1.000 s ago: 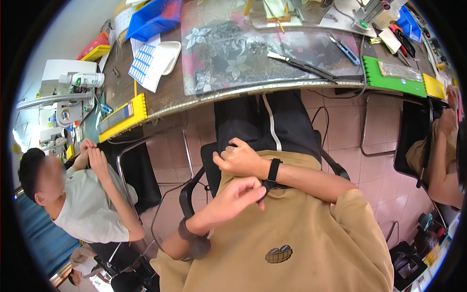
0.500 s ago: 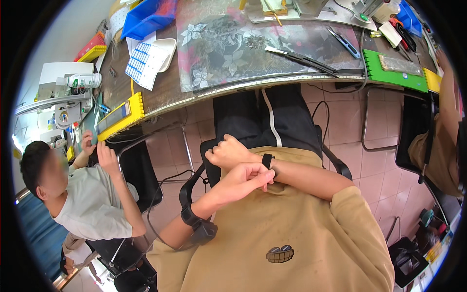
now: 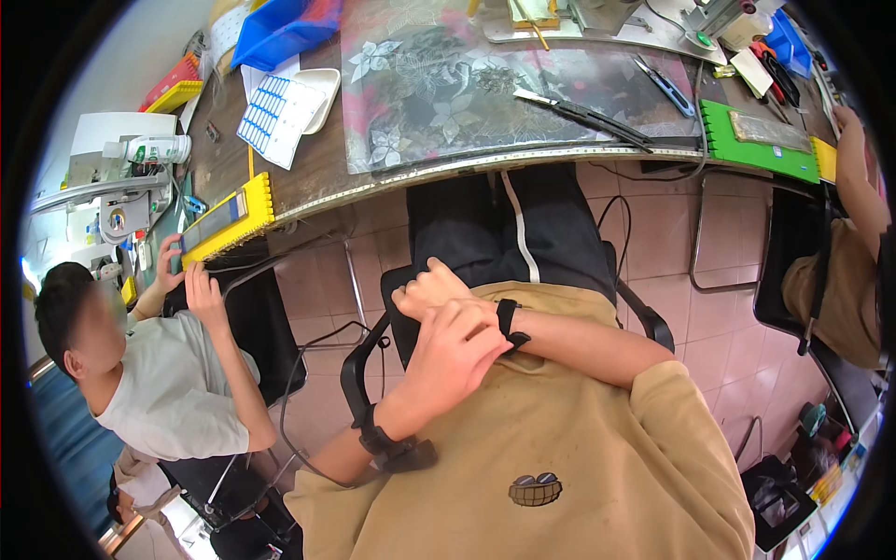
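Observation:
My left hand (image 3: 455, 347) reaches across my lap to my right wrist. Its fingertips are closed at the black wrist strap (image 3: 508, 319), pinching its loose lower end. My right hand (image 3: 432, 288) rests over my lap, back upward, with its fingers curled into a loose fist; I see nothing in it. Another black band (image 3: 375, 431) with a dark device (image 3: 411, 456) circles my left forearm, and a cable runs from there.
Ahead stands a workbench (image 3: 317, 191) with a clear floral mat (image 3: 448, 121). On it lie black tweezers (image 3: 588, 119), a blue cutter (image 3: 665, 86), a blue bin (image 3: 280, 35) and a green tray (image 3: 756, 145). A co-worker (image 3: 173, 383) sits at the left, another person (image 3: 845, 271) at the right.
My left hand has turned and moved slightly left, its fingers bending over the strap on my right wrist. The left co-worker's hands have shifted slightly by the yellow tray.

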The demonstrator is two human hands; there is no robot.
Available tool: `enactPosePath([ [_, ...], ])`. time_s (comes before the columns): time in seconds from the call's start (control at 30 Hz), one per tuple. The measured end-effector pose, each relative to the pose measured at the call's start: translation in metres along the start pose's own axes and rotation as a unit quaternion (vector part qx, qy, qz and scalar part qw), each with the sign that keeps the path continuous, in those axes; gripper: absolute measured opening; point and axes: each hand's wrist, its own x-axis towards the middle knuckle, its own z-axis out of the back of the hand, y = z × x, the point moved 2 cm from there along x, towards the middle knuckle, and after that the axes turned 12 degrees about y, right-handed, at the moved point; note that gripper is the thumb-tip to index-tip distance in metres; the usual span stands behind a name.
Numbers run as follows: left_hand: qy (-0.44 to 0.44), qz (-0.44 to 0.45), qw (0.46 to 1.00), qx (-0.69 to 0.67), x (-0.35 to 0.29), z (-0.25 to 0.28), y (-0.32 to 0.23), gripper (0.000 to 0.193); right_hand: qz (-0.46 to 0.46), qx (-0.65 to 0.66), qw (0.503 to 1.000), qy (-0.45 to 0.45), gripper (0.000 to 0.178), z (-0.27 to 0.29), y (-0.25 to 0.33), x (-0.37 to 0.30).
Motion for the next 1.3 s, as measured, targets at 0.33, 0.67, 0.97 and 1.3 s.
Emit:
enactPosePath([
  [0.33, 0.072, 0.069, 0.995, -0.009, 0.004, 0.007, 0.005, 0.070, -0.003, -0.024, 0.997, 0.079, 0.011, -0.009, 0.007, 0.006],
  [0.67, 0.129, 0.117, 0.982, -0.071, 0.010, 0.002, 0.008, 0.068, 0.028, -0.014, 0.993, 0.111, 0.013, -0.030, 0.023, 0.004],
  [0.97, 0.158, 0.105, 0.982, -0.010, 0.009, 0.014, 0.001, 0.063, 0.007, -0.052, 0.997, 0.053, 0.015, -0.020, 0.028, 0.003],
  [1.3, 0.254, 0.068, 0.964, -0.050, 0.010, 0.011, 0.011, 0.075, -0.004, -0.025, 0.991, 0.130, 0.012, -0.035, 0.041, 0.008],
])
